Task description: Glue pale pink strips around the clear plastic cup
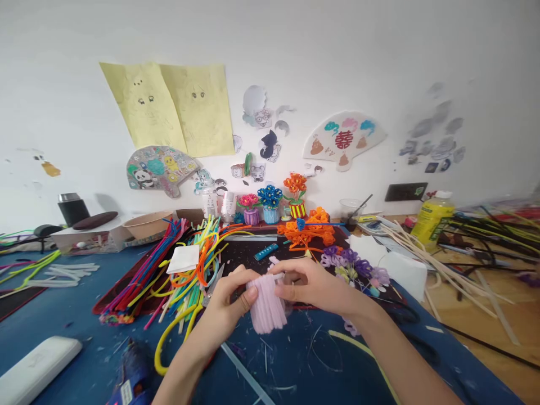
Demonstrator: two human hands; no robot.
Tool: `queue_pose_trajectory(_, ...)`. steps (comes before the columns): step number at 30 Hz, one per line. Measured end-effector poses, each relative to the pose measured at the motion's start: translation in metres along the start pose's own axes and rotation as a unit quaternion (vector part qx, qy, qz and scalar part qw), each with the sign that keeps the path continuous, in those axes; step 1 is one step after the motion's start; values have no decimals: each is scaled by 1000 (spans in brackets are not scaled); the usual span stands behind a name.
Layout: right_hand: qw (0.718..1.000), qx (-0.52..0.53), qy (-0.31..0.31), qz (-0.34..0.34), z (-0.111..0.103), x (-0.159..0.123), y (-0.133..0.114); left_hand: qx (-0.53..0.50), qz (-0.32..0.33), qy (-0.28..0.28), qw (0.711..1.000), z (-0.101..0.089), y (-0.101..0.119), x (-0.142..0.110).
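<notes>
Over the middle of the blue table I hold a small pale lilac pipe-cleaner pot [266,306], its fuzzy strands running up and down side by side. My left hand [233,298] pinches its left side, thumb on the front. On the right, the fingers of my right hand [310,284] close at the upper rim, where a short lilac end sticks up. What is inside the pot is hidden. Purple pipe-cleaner flowers [352,261] lie just beyond my right hand. Left of my left hand lies a heap of yellow, green and orange pipe cleaners [202,253].
A blue glue gun [133,374] and a white case [40,368] lie at the front left. Finished flower pots [270,214] line the wall beside orange pipe-cleaner pieces [310,228]. A yellow glue bottle [432,219] stands at the right. Red and blue pipe cleaners [147,270] fill a tray.
</notes>
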State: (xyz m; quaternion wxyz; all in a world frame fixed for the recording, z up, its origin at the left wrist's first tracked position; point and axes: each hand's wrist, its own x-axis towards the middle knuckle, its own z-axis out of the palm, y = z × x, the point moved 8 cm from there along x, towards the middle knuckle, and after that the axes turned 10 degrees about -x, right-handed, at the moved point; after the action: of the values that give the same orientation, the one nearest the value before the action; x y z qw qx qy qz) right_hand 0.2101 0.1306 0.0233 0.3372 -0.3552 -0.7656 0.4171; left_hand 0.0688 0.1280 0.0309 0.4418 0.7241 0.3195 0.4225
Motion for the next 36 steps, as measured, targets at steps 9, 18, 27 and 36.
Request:
queue_pose_trajectory(9,998,-6,54,15,3,4,5,53,-19,24,998,5,1,0)
queue_pose_trajectory(18,995,-56,74,26,3,4,2,86,-4,23,996,5,-3,0)
queue_pose_trajectory(27,991,-95,96,22,2,3,-4,112,-13,33,993,7,-2,1)
queue_pose_trajectory(36,990,-105,95,26,2,3,-5,149,-5,49,988,7,1,1)
